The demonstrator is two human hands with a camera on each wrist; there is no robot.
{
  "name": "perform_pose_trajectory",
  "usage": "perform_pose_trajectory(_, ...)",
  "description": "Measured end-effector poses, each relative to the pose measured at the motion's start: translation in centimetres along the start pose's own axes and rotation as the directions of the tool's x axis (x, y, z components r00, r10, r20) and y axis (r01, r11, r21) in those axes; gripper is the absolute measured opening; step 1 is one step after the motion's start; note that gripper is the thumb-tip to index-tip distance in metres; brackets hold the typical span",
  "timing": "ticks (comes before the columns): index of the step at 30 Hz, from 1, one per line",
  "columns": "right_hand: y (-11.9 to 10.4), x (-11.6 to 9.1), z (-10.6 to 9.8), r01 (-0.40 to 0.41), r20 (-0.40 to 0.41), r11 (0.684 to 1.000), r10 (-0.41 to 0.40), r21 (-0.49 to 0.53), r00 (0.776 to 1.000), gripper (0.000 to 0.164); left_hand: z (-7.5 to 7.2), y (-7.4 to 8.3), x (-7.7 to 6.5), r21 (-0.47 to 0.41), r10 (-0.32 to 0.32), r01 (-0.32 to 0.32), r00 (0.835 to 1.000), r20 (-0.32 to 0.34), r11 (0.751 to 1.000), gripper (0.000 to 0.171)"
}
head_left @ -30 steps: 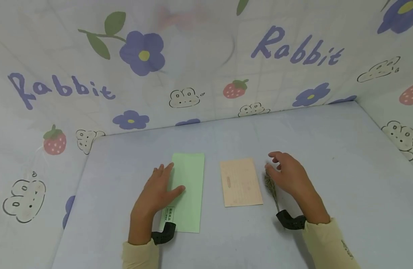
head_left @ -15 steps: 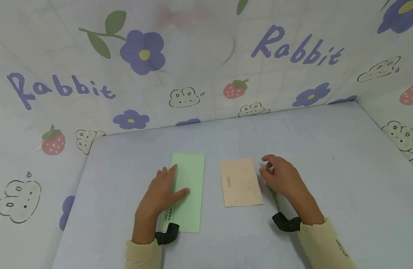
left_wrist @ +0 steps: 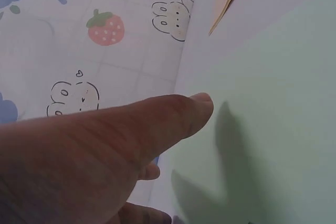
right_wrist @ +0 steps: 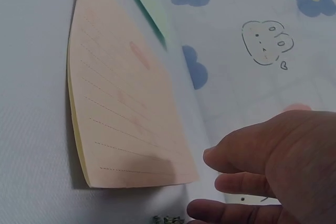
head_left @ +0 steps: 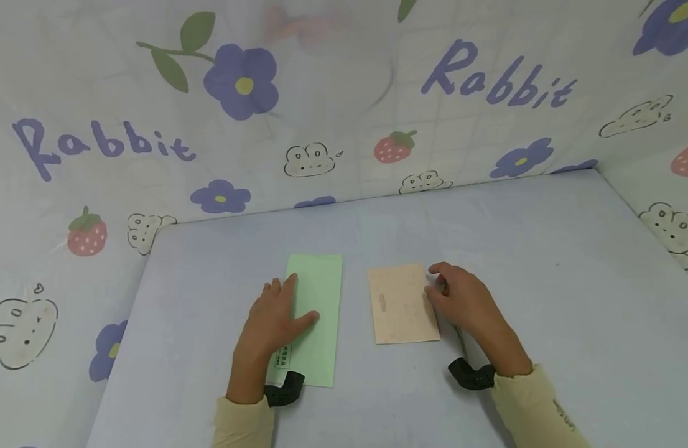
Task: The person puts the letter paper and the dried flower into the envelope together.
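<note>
My left hand [head_left: 271, 317] lies over the left side of a pale green envelope-like paper [head_left: 318, 336] with a small printed label, its fingers extended. In the left wrist view the thumb [left_wrist: 178, 114] sticks out above the green surface and casts a shadow on it. A peach-coloured sheet of lined notepaper [head_left: 402, 305] lies right of the green paper, its edge slightly raised in the right wrist view [right_wrist: 126, 103]. My right hand [head_left: 464, 298] is at the notepaper's upper right edge, thumb and fingers apart with nothing between them. Below it, a dried sprig [head_left: 460, 336] is mostly hidden.
Pale cloth covers the table [head_left: 400, 410]. Behind and at both sides hangs a white curtain [head_left: 338, 112] printed with flowers, strawberries and rabbits. A black bent piece sits at each wrist, the left one [head_left: 285, 389] over the green paper's lower edge.
My right hand has moved left and slightly down, from above the sprig to the notepaper's edge. My left hand has shifted a little right over the green paper.
</note>
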State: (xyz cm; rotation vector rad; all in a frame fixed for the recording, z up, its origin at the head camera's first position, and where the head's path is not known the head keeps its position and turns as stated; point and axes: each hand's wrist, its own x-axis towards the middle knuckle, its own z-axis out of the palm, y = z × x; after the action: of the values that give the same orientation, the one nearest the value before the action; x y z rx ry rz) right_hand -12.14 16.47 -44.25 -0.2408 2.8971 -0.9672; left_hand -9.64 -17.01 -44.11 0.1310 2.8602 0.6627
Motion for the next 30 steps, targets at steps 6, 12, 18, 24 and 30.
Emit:
perform_pose_trajectory(6,-0.2,-0.1,0.2,0.010,-0.011,1.000,-0.010,-0.015,1.000,0.035,0.6,0.6,0.3,0.060,-0.014,0.016,0.999,-0.045,0.998,0.085)
perform_pose_trajectory(12,-0.4,-0.1,0.5,0.027,-0.036,0.999,-0.028,-0.041,0.999,0.035,1.1,1.1,0.2,0.082,-0.015,0.022,0.996,-0.086,0.996,0.086)
perform_pose_trajectory(18,-0.5,0.0,0.9,0.005,-0.045,0.999,-0.007,-0.044,0.999,0.039,1.5,1.4,0.2,0.091,-0.019,0.029,0.994,-0.108,0.995,0.086)
perform_pose_trajectory(24,-0.7,0.0,1.6,-0.010,-0.048,0.995,0.006,-0.095,0.999,0.055,1.7,1.8,0.2,0.076,-0.041,0.050,0.992,-0.117,0.996,0.088)
perform_pose_trajectory(30,-1.2,-0.1,2.3,-0.007,-0.069,0.986,-0.005,-0.166,0.998,0.064,2.0,2.3,0.3,0.063,-0.088,0.095,0.991,-0.100,0.994,0.097)
